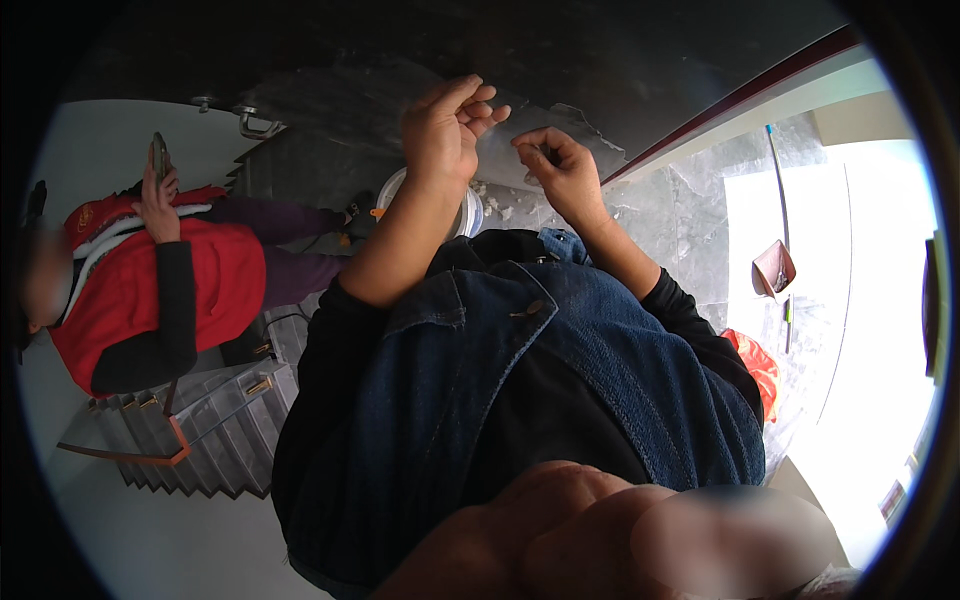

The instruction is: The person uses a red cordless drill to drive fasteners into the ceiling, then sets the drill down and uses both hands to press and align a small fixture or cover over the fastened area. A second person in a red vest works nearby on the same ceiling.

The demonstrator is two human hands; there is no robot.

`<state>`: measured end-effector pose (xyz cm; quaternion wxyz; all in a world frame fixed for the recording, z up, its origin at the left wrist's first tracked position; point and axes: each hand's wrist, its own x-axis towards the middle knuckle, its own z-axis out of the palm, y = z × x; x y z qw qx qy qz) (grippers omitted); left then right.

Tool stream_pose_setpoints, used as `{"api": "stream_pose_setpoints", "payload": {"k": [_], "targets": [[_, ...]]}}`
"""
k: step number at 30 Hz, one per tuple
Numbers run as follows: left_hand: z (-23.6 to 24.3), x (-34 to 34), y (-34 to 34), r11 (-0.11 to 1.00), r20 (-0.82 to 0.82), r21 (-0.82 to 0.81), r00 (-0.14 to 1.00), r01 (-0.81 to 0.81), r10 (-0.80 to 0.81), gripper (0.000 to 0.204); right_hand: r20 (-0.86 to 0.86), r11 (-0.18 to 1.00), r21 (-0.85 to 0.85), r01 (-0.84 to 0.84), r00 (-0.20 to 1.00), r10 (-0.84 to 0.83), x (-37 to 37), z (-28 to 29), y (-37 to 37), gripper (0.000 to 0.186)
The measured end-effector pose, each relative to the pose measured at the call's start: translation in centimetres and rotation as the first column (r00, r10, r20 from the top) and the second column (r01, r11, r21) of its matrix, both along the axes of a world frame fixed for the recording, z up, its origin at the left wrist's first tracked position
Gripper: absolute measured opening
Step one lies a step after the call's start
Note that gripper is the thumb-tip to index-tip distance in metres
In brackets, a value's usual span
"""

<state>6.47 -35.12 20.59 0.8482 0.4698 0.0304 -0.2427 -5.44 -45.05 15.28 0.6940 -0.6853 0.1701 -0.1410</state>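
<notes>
My left hand (445, 135) is raised near a dark, glossy panel (470, 45), its fingers loosely bent and apart, with nothing visible in them. Just right of it and a little lower, my right hand (560, 170) has its fingers curled together around something small that I cannot make out. A pale, irregular patch with ragged edges shows on the dark surface behind my hands. Metal fittings (258, 123) sit along the panel's edge at the left. A white bucket (470, 215) is partly hidden behind my left forearm, beside small scraps on the grey floor.
At left a person in a red vest (200, 290) holds a phone (159, 160), above grey steps (200, 440) with a railing. At right, a long-handled dustpan (773, 268) lies on the brightly lit floor, near an orange-red bag (760, 370). A dark red trim (740, 95) runs diagonally.
</notes>
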Motion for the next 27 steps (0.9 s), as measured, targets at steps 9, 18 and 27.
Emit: {"api": "stream_pose_setpoints", "payload": {"k": [9,18,27], "targets": [[-0.33,0.16,-0.06,1.0,-0.012,-0.012,1.0,-0.005,0.004,0.006,0.056,0.998,0.029,0.058,0.997,-0.06,-0.01,-0.32,0.23,0.009],[-0.76,-0.01,0.56,0.998,0.093,0.006,0.994,0.058,-0.058,0.007,0.064,0.998,0.028,0.058,0.996,-0.06,0.05,-0.49,0.1,0.009],[-0.01,-0.3,0.27,0.997,0.129,0.068,0.991,0.027,-0.036,0.007,0.048,0.998,0.023,0.057,0.997,-0.058,0.17,-0.68,0.23,0.009]]}}
